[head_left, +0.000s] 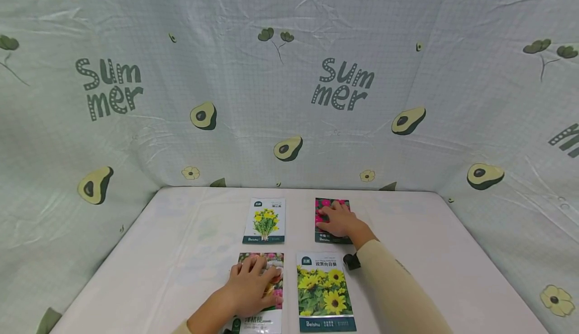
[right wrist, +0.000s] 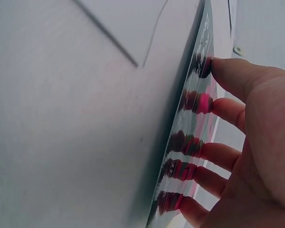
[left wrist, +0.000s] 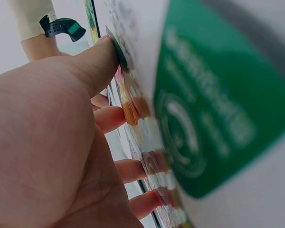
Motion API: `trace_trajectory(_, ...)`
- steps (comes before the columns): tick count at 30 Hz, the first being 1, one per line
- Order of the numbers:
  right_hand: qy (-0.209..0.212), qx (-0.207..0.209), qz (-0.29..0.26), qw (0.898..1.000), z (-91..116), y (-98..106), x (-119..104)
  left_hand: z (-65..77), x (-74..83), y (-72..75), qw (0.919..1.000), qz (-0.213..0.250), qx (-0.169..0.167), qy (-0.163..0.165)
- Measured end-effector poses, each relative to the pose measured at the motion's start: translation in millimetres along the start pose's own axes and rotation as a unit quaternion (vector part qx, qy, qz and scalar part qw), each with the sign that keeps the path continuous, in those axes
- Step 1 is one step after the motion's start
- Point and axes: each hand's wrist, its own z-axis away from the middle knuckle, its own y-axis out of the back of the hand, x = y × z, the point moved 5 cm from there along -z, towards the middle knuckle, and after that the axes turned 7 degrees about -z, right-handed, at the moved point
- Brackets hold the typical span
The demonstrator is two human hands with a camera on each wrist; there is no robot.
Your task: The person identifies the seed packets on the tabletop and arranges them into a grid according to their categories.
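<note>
Four flat flower seed packets lie on the white table in two rows. My left hand rests on the near-left packet, covering the middle of its flower picture; in the left wrist view the fingertips touch its glossy face. At the far right, my right hand lies on a packet with pink flowers. Its spread fingertips press on the shiny surface, as the right wrist view shows. Between my arms is a packet with yellow sunflowers. Behind the left hand lies a white packet with a yellow flower bunch.
A pale cloth printed with avocados and the word "summer" hangs behind and beside the white table. A small black device sits at the right wrist, beside the sunflower packet.
</note>
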Motion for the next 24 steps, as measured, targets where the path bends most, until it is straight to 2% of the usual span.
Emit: trace_trajectory(24,0.008,-0.005,0.003,1.000,-5.1,-5.6,-15.5,-2.4,-0.9,-5.0,1.0000,0.003,-0.004,0.000)
